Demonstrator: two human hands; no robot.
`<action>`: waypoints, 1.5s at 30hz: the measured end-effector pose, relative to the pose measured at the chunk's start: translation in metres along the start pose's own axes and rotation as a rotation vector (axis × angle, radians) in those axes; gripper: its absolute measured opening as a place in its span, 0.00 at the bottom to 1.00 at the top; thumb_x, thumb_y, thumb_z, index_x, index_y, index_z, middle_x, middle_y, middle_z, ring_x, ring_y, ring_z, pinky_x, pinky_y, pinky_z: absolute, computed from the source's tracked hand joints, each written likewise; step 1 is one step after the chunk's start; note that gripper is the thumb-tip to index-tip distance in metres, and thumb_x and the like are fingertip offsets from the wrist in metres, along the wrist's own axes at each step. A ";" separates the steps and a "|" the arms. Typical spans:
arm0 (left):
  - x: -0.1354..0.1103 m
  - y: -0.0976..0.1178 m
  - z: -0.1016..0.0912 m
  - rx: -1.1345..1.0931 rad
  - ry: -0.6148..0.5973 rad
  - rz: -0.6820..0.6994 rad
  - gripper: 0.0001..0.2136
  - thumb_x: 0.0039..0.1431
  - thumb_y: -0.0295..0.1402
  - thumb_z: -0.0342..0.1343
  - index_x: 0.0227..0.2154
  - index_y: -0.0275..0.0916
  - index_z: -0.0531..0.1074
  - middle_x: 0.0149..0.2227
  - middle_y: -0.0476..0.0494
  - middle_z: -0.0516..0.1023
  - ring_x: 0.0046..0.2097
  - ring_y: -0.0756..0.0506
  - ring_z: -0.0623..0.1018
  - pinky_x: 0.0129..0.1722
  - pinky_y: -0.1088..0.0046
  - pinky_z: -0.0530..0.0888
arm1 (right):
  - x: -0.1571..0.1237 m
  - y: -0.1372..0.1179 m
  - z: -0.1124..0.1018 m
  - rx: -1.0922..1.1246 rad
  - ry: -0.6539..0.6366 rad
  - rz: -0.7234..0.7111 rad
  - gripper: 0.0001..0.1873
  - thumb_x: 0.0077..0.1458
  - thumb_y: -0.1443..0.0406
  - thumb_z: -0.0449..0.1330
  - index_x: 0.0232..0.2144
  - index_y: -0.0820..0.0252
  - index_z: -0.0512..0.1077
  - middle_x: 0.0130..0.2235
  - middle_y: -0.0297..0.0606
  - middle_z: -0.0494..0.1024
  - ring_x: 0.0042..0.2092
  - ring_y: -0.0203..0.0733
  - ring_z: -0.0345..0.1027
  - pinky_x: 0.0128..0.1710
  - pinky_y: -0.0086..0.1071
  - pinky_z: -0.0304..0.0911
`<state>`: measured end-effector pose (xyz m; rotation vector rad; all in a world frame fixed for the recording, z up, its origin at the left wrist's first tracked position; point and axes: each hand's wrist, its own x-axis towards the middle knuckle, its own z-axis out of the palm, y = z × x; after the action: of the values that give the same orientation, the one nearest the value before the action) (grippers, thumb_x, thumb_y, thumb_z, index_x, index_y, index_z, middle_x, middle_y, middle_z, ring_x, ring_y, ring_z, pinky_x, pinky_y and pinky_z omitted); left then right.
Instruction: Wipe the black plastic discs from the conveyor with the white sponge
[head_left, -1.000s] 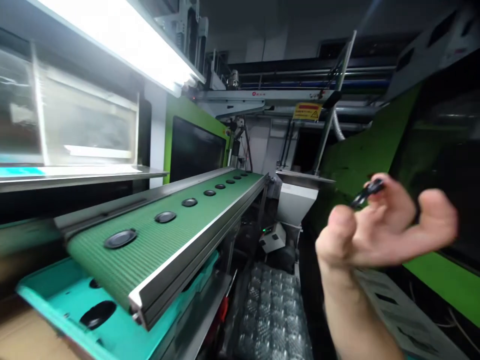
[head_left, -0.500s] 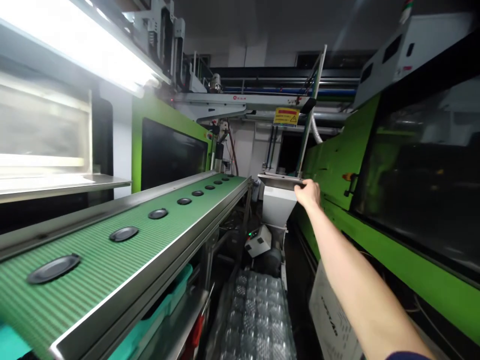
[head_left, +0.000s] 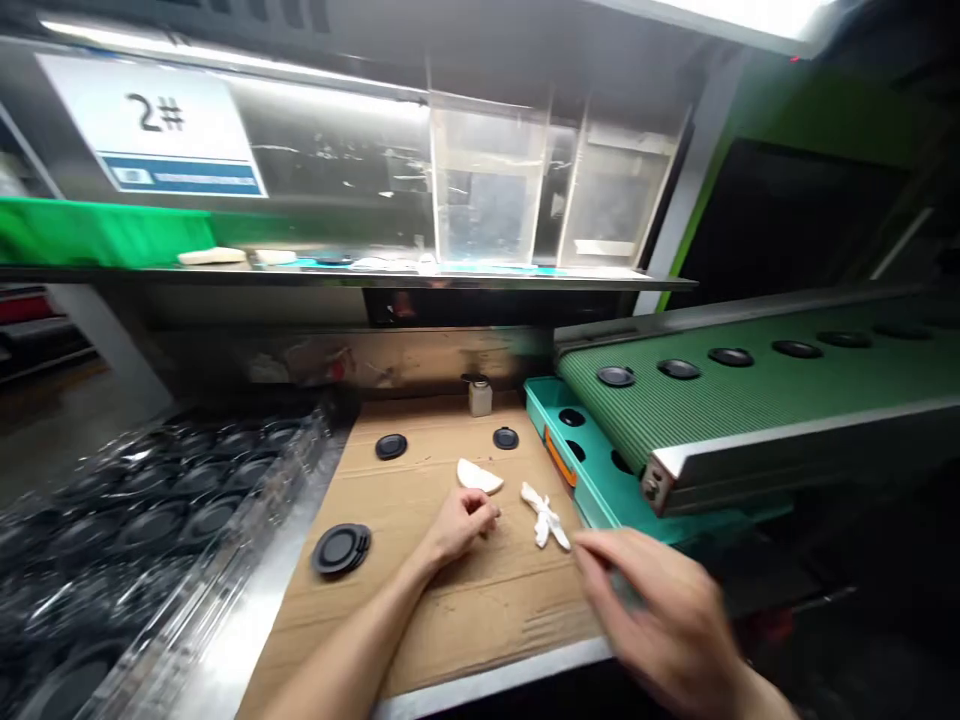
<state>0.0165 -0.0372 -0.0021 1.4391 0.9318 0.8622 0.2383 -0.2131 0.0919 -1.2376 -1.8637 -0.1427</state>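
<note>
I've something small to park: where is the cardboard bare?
Bare cardboard shows toward the near edge, between the left hand and right hand, and farther back between the two single black discs. It is crowded around the white half-round piece and crumpled white strip, near the left hand.

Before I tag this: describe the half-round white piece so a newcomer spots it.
Start at the green conveyor, then the brown cardboard to its left. Near the cardboard's middle, just beyond the left hand, lies the white piece. Its half-disc outline sets it apart from the twisted white strip to its right and the black discs.
</note>
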 end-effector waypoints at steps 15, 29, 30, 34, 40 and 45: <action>0.042 0.046 -0.140 0.730 0.636 0.133 0.14 0.55 0.38 0.52 0.40 0.36 0.74 0.41 0.38 0.76 0.43 0.40 0.75 0.47 0.64 0.70 | 0.116 0.067 0.214 -0.029 -0.615 0.126 0.20 0.53 0.58 0.61 0.49 0.53 0.72 0.44 0.39 0.74 0.47 0.44 0.67 0.46 0.32 0.58; 0.144 0.109 -0.029 1.120 0.240 0.372 0.25 0.58 0.46 0.51 0.56 0.43 0.67 0.60 0.36 0.65 0.60 0.33 0.64 0.60 0.54 0.59 | 0.092 0.073 0.210 -0.099 -0.424 0.096 0.20 0.51 0.57 0.59 0.46 0.56 0.71 0.41 0.43 0.72 0.45 0.51 0.63 0.44 0.40 0.61; 0.156 0.123 0.003 1.035 0.188 0.464 0.23 0.59 0.46 0.51 0.55 0.42 0.68 0.58 0.36 0.67 0.59 0.34 0.65 0.61 0.56 0.58 | 0.092 0.075 0.212 -0.095 -0.421 0.111 0.20 0.50 0.57 0.59 0.45 0.57 0.71 0.41 0.43 0.72 0.45 0.52 0.63 0.44 0.41 0.61; 0.199 0.169 0.118 0.648 0.078 0.611 0.24 0.54 0.48 0.58 0.52 0.41 0.71 0.63 0.35 0.63 0.65 0.30 0.57 0.63 0.48 0.49 | 0.092 0.081 0.220 -0.042 -0.409 0.146 0.18 0.49 0.57 0.60 0.42 0.56 0.72 0.42 0.43 0.74 0.47 0.54 0.63 0.45 0.42 0.60; 0.214 0.204 0.160 0.492 -0.198 0.543 0.12 0.43 0.37 0.67 0.29 0.39 0.73 0.41 0.38 0.78 0.52 0.36 0.74 0.55 0.59 0.67 | 0.093 0.085 0.220 -0.003 -0.424 0.154 0.16 0.48 0.57 0.60 0.40 0.54 0.73 0.44 0.41 0.75 0.47 0.55 0.63 0.45 0.42 0.60; 0.147 0.185 0.092 0.124 -0.096 0.436 0.11 0.53 0.36 0.62 0.34 0.39 0.65 0.40 0.40 0.78 0.39 0.43 0.80 0.35 0.68 0.76 | 0.091 0.080 0.213 -0.057 -0.390 0.129 0.17 0.51 0.58 0.58 0.42 0.58 0.72 0.42 0.45 0.72 0.47 0.53 0.62 0.46 0.42 0.62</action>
<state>0.1729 0.0542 0.1752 1.8121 0.6146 1.0551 0.1633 0.0006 -0.0022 -1.5035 -2.1103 0.1262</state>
